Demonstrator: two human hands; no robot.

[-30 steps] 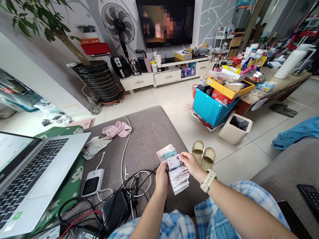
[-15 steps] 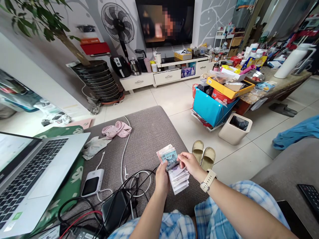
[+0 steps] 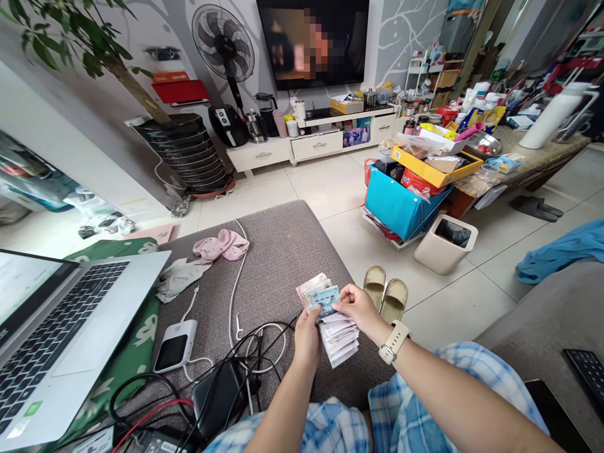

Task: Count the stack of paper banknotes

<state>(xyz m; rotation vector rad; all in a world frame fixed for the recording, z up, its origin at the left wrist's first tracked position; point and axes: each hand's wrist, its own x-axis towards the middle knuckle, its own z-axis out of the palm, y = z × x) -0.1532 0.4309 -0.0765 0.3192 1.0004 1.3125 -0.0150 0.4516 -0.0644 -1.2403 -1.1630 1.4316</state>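
Between my two hands is a fanned bundle of banknotes (image 3: 340, 343), pale and purplish at the lower end and pinkish at the upper end. A blue-green banknote (image 3: 325, 297) lies uppermost. My left hand (image 3: 309, 333) grips the bundle from the left, its thumb on the blue-green note. With thumb and fingers, my right hand (image 3: 356, 307) pinches the right edge of that same note. A beige watch strap (image 3: 395, 343) circles my right wrist. The bundle hangs over the grey upholstered seat (image 3: 283, 251).
Tangled cables (image 3: 255, 352), a black adapter (image 3: 217, 393) and a white power bank (image 3: 175, 346) lie left of my hands, beside an open laptop (image 3: 80, 333). Slippers (image 3: 394, 301) and a beige bin (image 3: 446, 245) stand on the floor to the right.
The blue-green note has tilted and shifted a little to the right over the bundle. My right hand has moved slightly up with its edge. The left hand stays nearly in place.
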